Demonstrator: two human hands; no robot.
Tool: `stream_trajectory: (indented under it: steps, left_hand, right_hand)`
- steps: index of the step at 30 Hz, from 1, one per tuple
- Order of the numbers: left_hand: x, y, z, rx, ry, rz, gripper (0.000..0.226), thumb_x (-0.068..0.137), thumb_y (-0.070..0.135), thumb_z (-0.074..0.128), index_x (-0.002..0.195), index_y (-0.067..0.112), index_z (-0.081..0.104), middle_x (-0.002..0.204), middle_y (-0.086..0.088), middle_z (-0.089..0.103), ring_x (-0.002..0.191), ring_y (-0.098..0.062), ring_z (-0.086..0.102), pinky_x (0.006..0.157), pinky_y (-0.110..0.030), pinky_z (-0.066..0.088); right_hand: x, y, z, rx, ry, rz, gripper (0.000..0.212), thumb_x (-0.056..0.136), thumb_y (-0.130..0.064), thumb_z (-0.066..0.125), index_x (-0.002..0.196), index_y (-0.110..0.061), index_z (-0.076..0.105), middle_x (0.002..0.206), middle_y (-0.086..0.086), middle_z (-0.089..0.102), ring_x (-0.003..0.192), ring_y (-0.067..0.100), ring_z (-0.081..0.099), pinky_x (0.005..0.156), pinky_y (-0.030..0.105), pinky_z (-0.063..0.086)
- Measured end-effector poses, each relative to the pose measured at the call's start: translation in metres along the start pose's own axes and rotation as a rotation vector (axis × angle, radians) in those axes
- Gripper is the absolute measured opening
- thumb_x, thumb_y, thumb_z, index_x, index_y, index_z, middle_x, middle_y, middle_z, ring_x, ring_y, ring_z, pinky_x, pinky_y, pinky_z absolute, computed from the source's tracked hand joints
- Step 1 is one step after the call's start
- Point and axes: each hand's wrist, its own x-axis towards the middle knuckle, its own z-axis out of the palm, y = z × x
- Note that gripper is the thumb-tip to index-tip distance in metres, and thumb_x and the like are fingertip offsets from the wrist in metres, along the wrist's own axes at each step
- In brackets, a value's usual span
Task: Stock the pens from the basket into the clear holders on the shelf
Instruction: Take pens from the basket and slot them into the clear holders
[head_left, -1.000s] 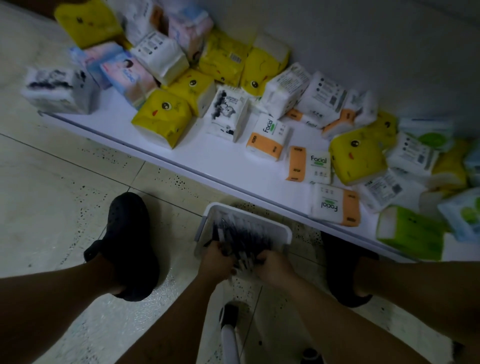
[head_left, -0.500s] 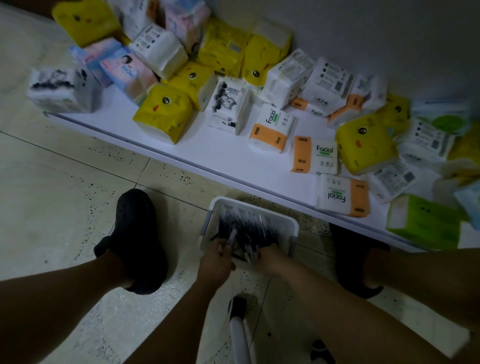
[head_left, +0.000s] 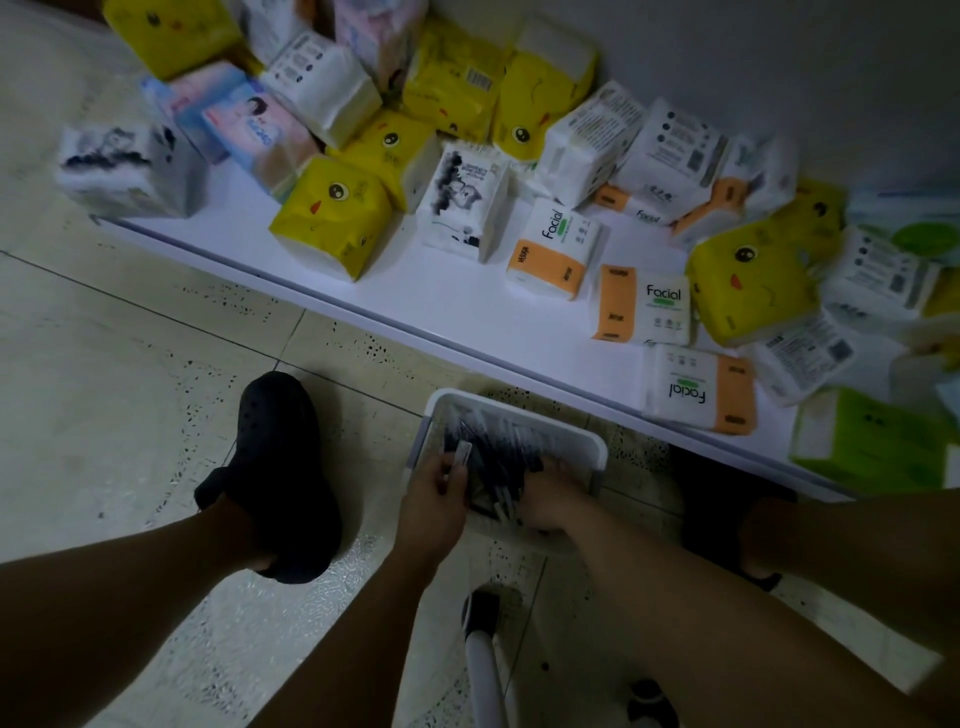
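A white plastic basket (head_left: 545, 423) sits on the tiled floor between my feet, filled with several dark pens (head_left: 493, 457). My left hand (head_left: 434, 499) is at the basket's left side and pinches a pen whose light end sticks up above my fingers. My right hand (head_left: 553, 493) is down inside the basket, fingers curled into the pile of pens. No clear holders are in view.
A low white shelf (head_left: 467, 306) runs diagonally behind the basket, strewn with tissue packs (head_left: 332, 218) in yellow, white, orange and green. My black shoes (head_left: 275, 467) stand on either side. A white stool leg (head_left: 485, 670) is below my hands.
My left hand has drawn a pen up out of the pile. My right hand has pushed deeper into the basket. The view has shifted slightly.
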Motion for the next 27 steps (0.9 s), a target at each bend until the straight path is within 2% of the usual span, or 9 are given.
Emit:
stream_trajectory:
  steps: [4, 6, 8, 12, 16, 20, 21, 23, 27]
  left_hand:
    - [0.003, -0.002, -0.003, -0.009, 0.007, -0.07, 0.026, 0.1, 0.035, 0.044, 0.094, 0.016, 0.06, 0.076, -0.005, 0.063, 0.068, -0.017, 0.058, 0.062, -0.032, 0.048]
    - [0.003, 0.0, -0.004, 0.008, 0.026, -0.064, 0.034, 0.101, 0.039, 0.041, 0.088, 0.012, 0.059, 0.067, 0.001, 0.057, 0.061, -0.012, 0.053, 0.057, -0.027, 0.044]
    - [0.001, 0.006, -0.006, 0.015, 0.034, -0.027, 0.041, 0.1, 0.044, 0.04, 0.084, 0.01, 0.058, 0.063, 0.003, 0.054, 0.057, -0.008, 0.05, 0.053, -0.021, 0.038]
    - [-0.007, 0.022, -0.008, 0.02, 0.004, 0.044, 0.045, 0.097, 0.048, 0.042, 0.091, 0.008, 0.062, 0.08, -0.011, 0.066, 0.066, -0.011, 0.058, 0.055, -0.019, 0.045]
    - [-0.013, 0.041, -0.007, -0.009, 0.026, 0.091, 0.028, 0.097, 0.051, 0.04, 0.098, 0.026, 0.054, 0.094, -0.001, 0.067, 0.087, -0.017, 0.065, 0.076, -0.041, 0.058]
    - [-0.02, 0.073, -0.006, -0.019, 0.015, 0.159, 0.024, 0.098, 0.044, 0.043, 0.106, 0.024, 0.053, 0.098, -0.002, 0.067, 0.089, -0.021, 0.066, 0.076, -0.047, 0.058]
    - [-0.023, 0.082, -0.006, -0.025, 0.019, 0.177, 0.022, 0.098, 0.04, 0.046, 0.104, 0.021, 0.055, 0.096, -0.003, 0.067, 0.088, -0.02, 0.066, 0.078, -0.047, 0.058]
    - [-0.03, 0.101, -0.008, -0.03, 0.04, 0.202, 0.015, 0.095, 0.033, 0.053, 0.096, 0.019, 0.058, 0.091, -0.003, 0.068, 0.087, -0.02, 0.066, 0.08, -0.047, 0.057]
    - [-0.047, 0.145, -0.019, -0.03, 0.054, 0.287, 0.015, 0.092, 0.029, 0.06, 0.095, 0.015, 0.065, 0.084, -0.003, 0.069, 0.082, -0.02, 0.066, 0.082, -0.041, 0.056]
  right_hand:
    - [-0.011, -0.007, -0.01, 0.134, 0.065, 0.016, 0.027, 0.094, -0.024, 0.05, 0.107, -0.005, 0.065, 0.125, 0.018, 0.05, 0.111, 0.032, 0.05, 0.094, 0.039, 0.046]
    - [-0.019, -0.008, -0.012, 0.264, 0.183, 0.035, 0.021, 0.094, -0.019, 0.052, 0.076, -0.011, 0.06, 0.09, 0.009, 0.058, 0.086, 0.023, 0.057, 0.073, 0.029, 0.049]
    - [-0.027, -0.006, -0.012, 0.34, 0.328, 0.071, 0.03, 0.094, -0.017, 0.054, 0.064, -0.017, 0.051, 0.069, 0.0, 0.053, 0.07, 0.017, 0.054, 0.059, 0.023, 0.044]
    - [-0.045, -0.004, -0.017, 0.451, 0.42, 0.005, 0.012, 0.089, -0.013, 0.063, 0.078, -0.015, 0.068, 0.082, 0.003, 0.066, 0.08, 0.019, 0.06, 0.07, 0.026, 0.048]
    - [-0.073, -0.005, -0.027, 0.578, 0.437, -0.04, 0.019, 0.086, -0.002, 0.059, 0.087, -0.019, 0.049, 0.082, -0.002, 0.055, 0.084, 0.019, 0.054, 0.068, 0.027, 0.046]
    - [-0.103, -0.008, -0.039, 0.704, 0.491, -0.161, 0.065, 0.082, 0.004, 0.061, 0.136, -0.028, 0.04, 0.112, 0.002, 0.059, 0.094, 0.016, 0.057, 0.068, 0.022, 0.052]
    - [-0.112, -0.008, -0.045, 0.7, 0.506, -0.204, 0.073, 0.081, 0.004, 0.062, 0.138, -0.034, 0.037, 0.114, 0.001, 0.06, 0.093, 0.015, 0.058, 0.066, 0.025, 0.053]
    - [-0.13, -0.007, -0.06, 0.699, 0.582, -0.281, 0.065, 0.081, 0.001, 0.062, 0.13, -0.038, 0.043, 0.105, -0.001, 0.065, 0.086, 0.017, 0.064, 0.066, 0.037, 0.056]
    - [-0.181, -0.006, -0.099, 0.737, 0.797, -0.356, 0.03, 0.09, -0.017, 0.065, 0.113, -0.03, 0.051, 0.078, -0.01, 0.059, 0.073, 0.012, 0.06, 0.063, 0.023, 0.047]
